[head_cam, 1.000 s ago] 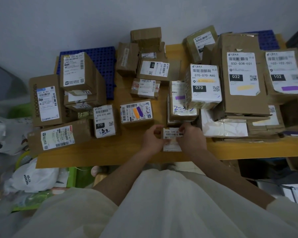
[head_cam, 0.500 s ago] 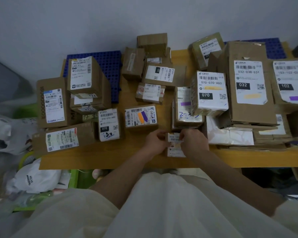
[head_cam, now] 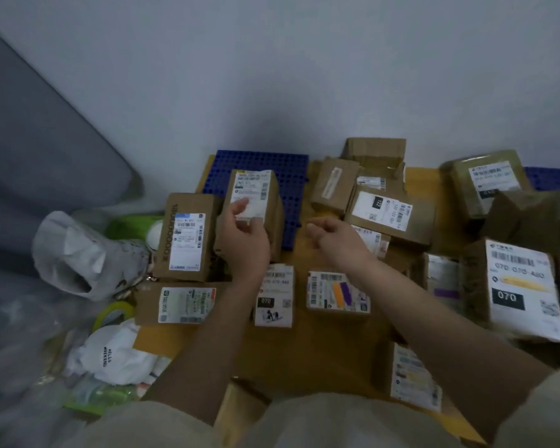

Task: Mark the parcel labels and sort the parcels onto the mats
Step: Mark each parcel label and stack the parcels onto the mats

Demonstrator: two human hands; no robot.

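Two hands: left hand (head_cam: 244,242) pinches one label (head_cam: 251,211); right hand (head_cam: 332,237) empty.

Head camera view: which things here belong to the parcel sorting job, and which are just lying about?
Job:
- small white parcel, pinched in left hand
- right hand, holding nothing
- brown cardboard parcel labelled 070
- blue perforated plastic mat

Lying about:
- white plastic bag printed HELLO WEEKEND
- crumpled grey bag

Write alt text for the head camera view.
A person's left hand holds a small white-labelled parcel above brown cardboard boxes crowding a yellow wooden table; the right hand hovers empty beside it, near a blue plastic grid mat.
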